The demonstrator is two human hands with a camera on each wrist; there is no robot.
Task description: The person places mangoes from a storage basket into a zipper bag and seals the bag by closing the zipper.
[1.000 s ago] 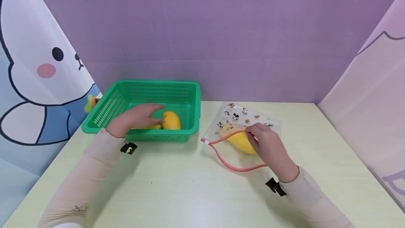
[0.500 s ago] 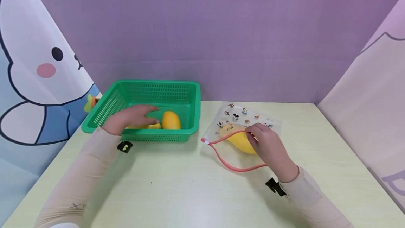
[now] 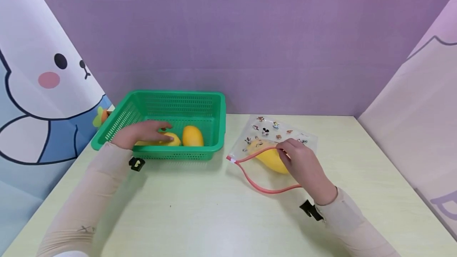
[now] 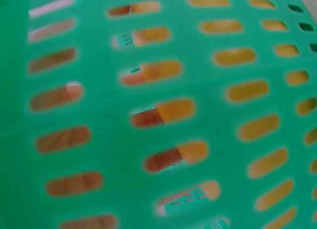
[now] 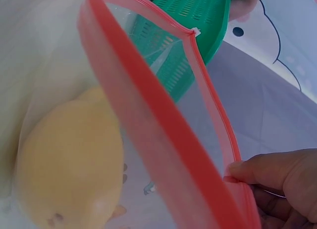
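My left hand (image 3: 141, 132) reaches into the green basket (image 3: 223, 124), its thumb lying against a yellow mango (image 3: 175, 142) and its fingers spread above. A second mango (image 3: 192, 136) sits to the right in the basket. Through the basket's slots, the left wrist view shows yellow mango skin (image 4: 241, 90) and parts of fingers. My right hand (image 3: 303, 167) pinches the red zip edge of a clear zip bag (image 3: 265, 130) with cartoon prints. Inside the bag lies one mango (image 5: 72, 164); the bag's mouth gapes.
Both the basket and the bag rest on a pale table (image 3: 200, 217). A purple cloth wall (image 3: 232, 50) stands behind, with printed cloth panels (image 3: 46, 70) at the sides. A white slider (image 3: 233, 160) sits at the zip's left corner.
My left hand has shifted left within the basket, away from the right mango and onto the one beside it. The right hand and bag have stayed still.
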